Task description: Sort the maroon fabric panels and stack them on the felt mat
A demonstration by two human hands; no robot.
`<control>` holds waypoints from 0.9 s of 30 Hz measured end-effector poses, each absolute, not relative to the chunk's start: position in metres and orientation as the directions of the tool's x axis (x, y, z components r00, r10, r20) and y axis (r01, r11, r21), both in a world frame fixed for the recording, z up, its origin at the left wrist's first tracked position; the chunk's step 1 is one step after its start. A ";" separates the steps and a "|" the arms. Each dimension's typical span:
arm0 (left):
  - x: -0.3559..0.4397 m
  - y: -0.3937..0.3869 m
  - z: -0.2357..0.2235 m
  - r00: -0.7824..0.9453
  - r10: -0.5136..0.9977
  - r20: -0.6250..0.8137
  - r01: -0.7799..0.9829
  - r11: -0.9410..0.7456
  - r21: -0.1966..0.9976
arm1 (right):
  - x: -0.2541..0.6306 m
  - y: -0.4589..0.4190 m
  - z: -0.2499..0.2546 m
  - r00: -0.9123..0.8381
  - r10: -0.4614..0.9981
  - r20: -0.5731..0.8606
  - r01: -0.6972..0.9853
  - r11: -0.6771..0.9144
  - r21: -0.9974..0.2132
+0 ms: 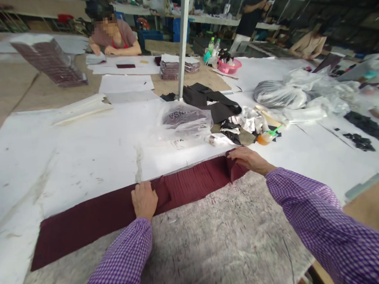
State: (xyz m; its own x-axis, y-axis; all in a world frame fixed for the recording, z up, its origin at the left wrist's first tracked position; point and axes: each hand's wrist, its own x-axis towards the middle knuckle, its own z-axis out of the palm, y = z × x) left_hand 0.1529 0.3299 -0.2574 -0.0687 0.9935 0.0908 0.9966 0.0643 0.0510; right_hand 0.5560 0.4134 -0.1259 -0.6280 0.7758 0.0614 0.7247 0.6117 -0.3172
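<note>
A long maroon cloth strip (87,216) lies across a worn grey board, its right half gathered in many narrow, overlapping folds. My left hand (144,200) rests on the strip near its middle, fingers together and curled down onto the cloth beside a raised fold. At the right end, my right hand (247,158) pinches the cloth, where a flap stands up under the fingers. Both forearms wear purple checked sleeves. My fingertips are partly hidden.
Beyond the strip lie a clear plastic bag (186,120), black cloth scraps (210,99) and an orange bottle (265,137). A white post (182,43) rises from the table. Stacked bundles (49,58) and a pink basin (228,65) stand farther back. Several people are in the background.
</note>
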 end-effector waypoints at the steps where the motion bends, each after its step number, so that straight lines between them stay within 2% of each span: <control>1: 0.153 0.330 -0.258 -0.070 0.993 0.093 0.996 0.065 0.053 | 0.563 0.405 -0.122 -0.588 0.805 0.083 0.749 0.580 -0.321; 8: 0.152 0.327 -0.254 -0.070 0.990 0.125 0.995 0.061 0.076 | 0.572 0.353 -0.101 -0.359 0.927 0.105 0.853 0.372 -0.366; 17: 0.152 0.328 -0.259 -0.069 0.988 0.135 0.995 0.058 0.086 | 0.567 0.344 -0.108 -0.151 0.988 0.013 0.828 0.134 -0.544; 21: 0.151 0.329 -0.261 -0.061 0.990 0.125 0.995 0.050 0.091 | 0.569 0.330 -0.111 -0.004 1.000 -0.014 0.737 -0.007 -0.676; 27: 0.154 0.326 -0.259 -0.091 0.993 0.076 0.989 0.081 0.123 | 0.571 0.234 -0.095 0.384 0.923 -0.034 0.459 -0.222 -0.860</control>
